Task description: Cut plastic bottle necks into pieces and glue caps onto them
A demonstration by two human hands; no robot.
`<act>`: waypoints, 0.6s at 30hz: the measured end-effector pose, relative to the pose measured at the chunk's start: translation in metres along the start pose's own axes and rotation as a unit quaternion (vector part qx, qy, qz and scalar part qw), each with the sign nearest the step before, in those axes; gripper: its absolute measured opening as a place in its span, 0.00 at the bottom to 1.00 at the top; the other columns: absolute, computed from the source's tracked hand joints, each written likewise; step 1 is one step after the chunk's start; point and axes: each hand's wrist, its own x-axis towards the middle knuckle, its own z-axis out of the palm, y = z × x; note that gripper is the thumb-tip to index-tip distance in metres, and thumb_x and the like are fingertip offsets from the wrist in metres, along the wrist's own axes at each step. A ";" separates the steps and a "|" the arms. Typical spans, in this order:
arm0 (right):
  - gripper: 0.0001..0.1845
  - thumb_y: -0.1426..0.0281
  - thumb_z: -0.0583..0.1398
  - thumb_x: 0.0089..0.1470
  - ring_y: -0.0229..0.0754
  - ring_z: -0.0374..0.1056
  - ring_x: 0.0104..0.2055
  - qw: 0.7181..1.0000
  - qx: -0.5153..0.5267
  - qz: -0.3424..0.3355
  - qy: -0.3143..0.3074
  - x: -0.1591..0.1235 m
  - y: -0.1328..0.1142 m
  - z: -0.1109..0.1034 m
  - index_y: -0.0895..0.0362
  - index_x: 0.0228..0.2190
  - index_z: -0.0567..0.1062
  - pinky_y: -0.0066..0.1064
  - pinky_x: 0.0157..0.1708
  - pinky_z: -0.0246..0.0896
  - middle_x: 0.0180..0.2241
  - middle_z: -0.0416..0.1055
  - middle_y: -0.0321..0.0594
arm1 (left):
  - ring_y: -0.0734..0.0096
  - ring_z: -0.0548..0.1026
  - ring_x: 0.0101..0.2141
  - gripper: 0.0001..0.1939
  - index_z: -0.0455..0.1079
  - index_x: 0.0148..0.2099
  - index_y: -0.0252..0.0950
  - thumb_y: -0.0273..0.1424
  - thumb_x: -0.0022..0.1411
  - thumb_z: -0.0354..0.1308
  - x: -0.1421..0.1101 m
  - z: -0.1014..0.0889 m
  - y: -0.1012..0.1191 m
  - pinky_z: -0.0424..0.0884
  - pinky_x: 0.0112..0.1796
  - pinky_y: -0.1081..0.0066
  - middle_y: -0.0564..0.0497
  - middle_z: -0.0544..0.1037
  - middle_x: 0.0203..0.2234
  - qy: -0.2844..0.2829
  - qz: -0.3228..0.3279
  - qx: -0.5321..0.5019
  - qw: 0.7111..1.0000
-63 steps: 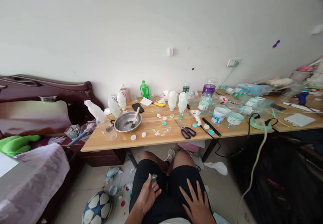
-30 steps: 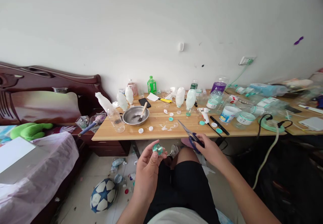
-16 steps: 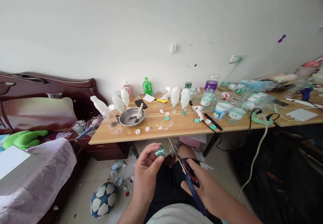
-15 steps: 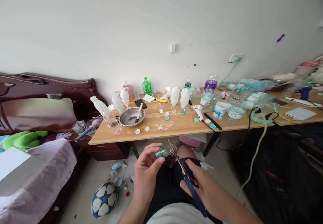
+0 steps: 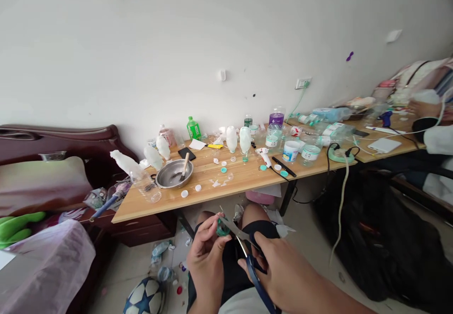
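Green piece over lap, nearer than tabletop. Left hand: grip clamped on piece, thumb against fingers. Right hand: grip wrapped round handles of scissors; blades apart, at piece, contact unclear. Piece looks plastic: probably light, stiff, slick, may spring or crack. Best pinched firmly on side away from blades. Scissors likely heavier; hold by loops.
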 end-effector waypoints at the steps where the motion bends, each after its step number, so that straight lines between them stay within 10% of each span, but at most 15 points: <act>1: 0.14 0.57 0.56 0.57 0.44 0.69 0.25 1.000 -0.015 0.005 0.004 0.001 0.001 0.000 0.53 0.28 0.66 0.31 0.25 0.42 0.25 0.75 0.39 | 0.61 0.80 0.44 0.12 0.79 0.37 0.40 0.25 0.47 0.71 0.000 0.000 -0.002 0.78 0.43 0.68 0.47 0.83 0.41 0.006 -0.014 -0.007 1.000; 8: 0.08 0.65 0.57 0.57 0.49 0.74 0.29 0.993 -0.114 0.029 0.013 0.011 0.015 0.017 0.54 0.28 0.71 0.32 0.24 0.38 0.26 0.78 0.42 | 0.65 0.81 0.40 0.16 0.80 0.40 0.37 0.30 0.45 0.73 -0.004 0.003 -0.003 0.76 0.42 0.71 0.46 0.84 0.38 0.044 -0.182 -0.069 0.980; 18: 0.11 0.59 0.57 0.60 0.49 0.76 0.34 0.997 -0.070 -0.021 0.026 0.019 0.032 0.012 0.54 0.36 0.69 0.30 0.29 0.54 0.31 0.78 0.40 | 0.72 0.78 0.31 0.16 0.79 0.44 0.36 0.36 0.54 0.69 0.005 0.011 0.021 0.75 0.38 0.73 0.48 0.82 0.31 -0.074 -0.259 -0.177 0.947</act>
